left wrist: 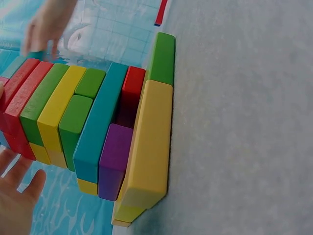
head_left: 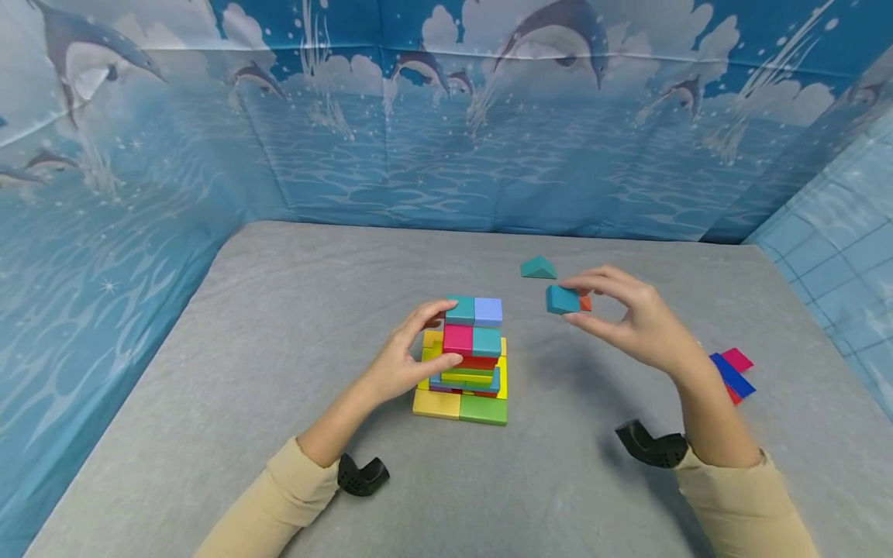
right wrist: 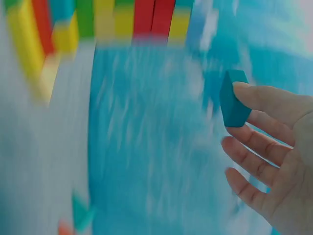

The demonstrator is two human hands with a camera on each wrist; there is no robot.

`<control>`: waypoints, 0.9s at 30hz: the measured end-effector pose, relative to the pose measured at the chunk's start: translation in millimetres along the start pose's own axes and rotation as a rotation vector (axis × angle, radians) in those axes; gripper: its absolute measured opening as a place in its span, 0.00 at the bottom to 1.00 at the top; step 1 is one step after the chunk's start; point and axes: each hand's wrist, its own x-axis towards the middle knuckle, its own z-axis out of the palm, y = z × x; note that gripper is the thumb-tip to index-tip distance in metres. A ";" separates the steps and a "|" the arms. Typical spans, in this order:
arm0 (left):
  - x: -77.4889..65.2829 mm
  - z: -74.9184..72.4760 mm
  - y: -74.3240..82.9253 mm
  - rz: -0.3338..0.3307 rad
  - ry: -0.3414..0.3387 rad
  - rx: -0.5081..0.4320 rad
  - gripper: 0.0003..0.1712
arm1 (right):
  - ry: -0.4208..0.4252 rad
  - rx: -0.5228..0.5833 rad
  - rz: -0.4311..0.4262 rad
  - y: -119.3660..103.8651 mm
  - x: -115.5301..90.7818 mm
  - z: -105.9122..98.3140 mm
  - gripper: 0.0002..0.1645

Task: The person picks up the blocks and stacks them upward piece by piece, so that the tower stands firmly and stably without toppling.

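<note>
A many-coloured tower of wooden blocks (head_left: 473, 341) rises from yellow and green base blocks. Its top carries a teal block (head_left: 460, 314) beside a light blue block (head_left: 488, 311). At the tower's upper left side is my left hand (head_left: 408, 356), its thumb at the front and its fingertips by the top teal block. In the left wrist view, fingers of that hand (left wrist: 19, 188) show loosely spread beside the tower. My right hand (head_left: 631, 314) pinches a bevelled teal block (head_left: 562, 300) between thumb and fingers, raised to the right of the tower.
A teal triangular block (head_left: 539, 268) lies on the grey cloth (head_left: 279, 333) behind the right hand. An orange block (head_left: 585, 303) shows partly behind that hand. Farther right, blue (head_left: 732, 375) and pink (head_left: 736, 359) blocks lie together. A dolphin-print curtain (head_left: 418, 155) hangs behind.
</note>
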 end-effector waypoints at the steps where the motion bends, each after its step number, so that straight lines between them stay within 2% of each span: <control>1: 0.0 0.0 -0.5 -0.001 0.000 0.000 0.33 | -0.004 0.019 -0.035 -8.3 4.9 5.5 0.29; 6: -1.2 2.4 -21.3 0.001 -0.002 -0.008 0.36 | -0.043 0.070 -0.113 -39.1 21.2 31.8 0.27; 10: -1.9 2.8 -32.4 0.040 -0.009 -0.029 0.34 | -0.055 0.051 -0.149 -49.9 27.9 49.3 0.26; 13: -1.9 2.9 -34.6 0.073 -0.011 -0.038 0.36 | -0.045 0.007 -0.189 -52.7 31.2 59.2 0.24; 19: -1.8 3.0 -35.2 0.088 -0.012 -0.037 0.39 | -0.009 -0.110 -0.283 -54.9 33.4 70.0 0.25; 24: -2.0 2.3 -35.0 0.086 -0.015 -0.048 0.36 | -0.018 -0.203 -0.343 -56.5 35.3 74.8 0.24; 27: -1.5 1.7 -31.0 0.077 -0.019 -0.050 0.35 | -0.020 -0.238 -0.350 -56.1 35.2 76.6 0.24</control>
